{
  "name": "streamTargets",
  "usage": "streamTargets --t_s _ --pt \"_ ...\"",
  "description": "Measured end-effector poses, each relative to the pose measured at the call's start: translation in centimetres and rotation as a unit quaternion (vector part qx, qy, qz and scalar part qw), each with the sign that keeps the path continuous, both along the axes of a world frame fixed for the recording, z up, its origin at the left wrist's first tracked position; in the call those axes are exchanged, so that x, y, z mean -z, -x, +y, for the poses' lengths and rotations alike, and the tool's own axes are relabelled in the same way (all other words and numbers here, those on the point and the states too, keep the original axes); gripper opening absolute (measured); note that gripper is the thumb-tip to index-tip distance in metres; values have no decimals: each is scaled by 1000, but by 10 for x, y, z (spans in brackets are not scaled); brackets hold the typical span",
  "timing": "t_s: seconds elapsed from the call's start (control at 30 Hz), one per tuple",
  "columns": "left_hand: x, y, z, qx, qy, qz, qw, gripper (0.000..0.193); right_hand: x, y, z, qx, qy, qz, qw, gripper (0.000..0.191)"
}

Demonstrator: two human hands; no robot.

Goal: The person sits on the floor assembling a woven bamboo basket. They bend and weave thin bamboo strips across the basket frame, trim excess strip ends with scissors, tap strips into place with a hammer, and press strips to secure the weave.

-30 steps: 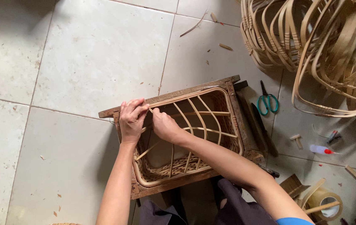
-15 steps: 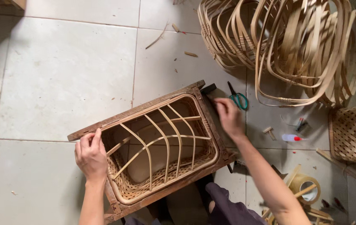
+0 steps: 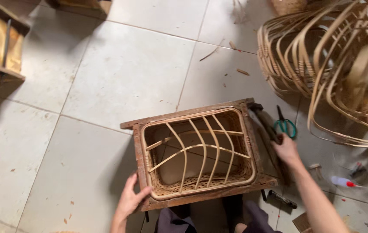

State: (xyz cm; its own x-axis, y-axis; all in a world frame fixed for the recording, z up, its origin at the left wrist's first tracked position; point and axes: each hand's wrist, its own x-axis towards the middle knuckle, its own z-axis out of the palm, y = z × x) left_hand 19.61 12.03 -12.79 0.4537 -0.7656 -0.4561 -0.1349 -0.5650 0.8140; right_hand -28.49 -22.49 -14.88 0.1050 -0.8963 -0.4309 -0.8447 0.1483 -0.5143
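your left hand (image 3: 128, 202) is clamped on the near-left corner of the wooden frame (image 3: 194, 113), fingers curled over the edge and the thumb on top — keep that grip firm, because the frame is your one steady thing while the other hand works off to the side. the frame sits on the tiled floor (image 3: 119, 73) right in front of your knees, with the half-woven rattan basket (image 3: 199, 151) seated inside it, its ribs arching across the open top.

your right hand (image 3: 286, 149) is out past the frame's right side, fingers closed down onto a long dark tool (image 3: 265, 123) that lies along that side of the frame; i cannot tell whether the fingers have fully wrapped it or are only pressing on it. the green-handled scissors (image 3: 285, 126) lie just beyond the hand, further from the frame, so close only on the dark tool and don't drag the scissors along. lift it away from the frame's rail instead of sliding it, so it doesn't knock the frame or catch a rib.

pose: the left forearm comes up from below the frame with the wrist straight; the right arm runs diagonally from the near-right of the frame, elbow low, wrist slightly bent inward. a small bottle with a red tip (image 3: 342, 181) lies to the right of the frame near your forearm — mind it with your elbow.
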Motion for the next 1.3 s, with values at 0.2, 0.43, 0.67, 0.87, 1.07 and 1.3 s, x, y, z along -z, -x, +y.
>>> streamTargets --t_s 0.2,0.43,0.67,0.87,1.07,1.3 --pt "4 -6 5 49 -117 0 992 112 -82 -42 8 19 -46 -122 991 44" --pt "1 -5 1 25 -26 16 999 111 -124 -159 37 -306 55 -82 947 29" --pt "3 -7 3 6 -58 47 997 114 -110 -261 78 -414 201 -287 840 29" --pt "7 -4 2 1 -49 38 998 115 -100 -279 71 -494 95 -73 861 23" --pt "6 -4 3 -15 -21 58 998 107 -97 -276 82 -495 156 -82 851 28" --pt "10 -5 4 1 -58 34 998 110 -98 -260 72 -445 133 -135 875 21"
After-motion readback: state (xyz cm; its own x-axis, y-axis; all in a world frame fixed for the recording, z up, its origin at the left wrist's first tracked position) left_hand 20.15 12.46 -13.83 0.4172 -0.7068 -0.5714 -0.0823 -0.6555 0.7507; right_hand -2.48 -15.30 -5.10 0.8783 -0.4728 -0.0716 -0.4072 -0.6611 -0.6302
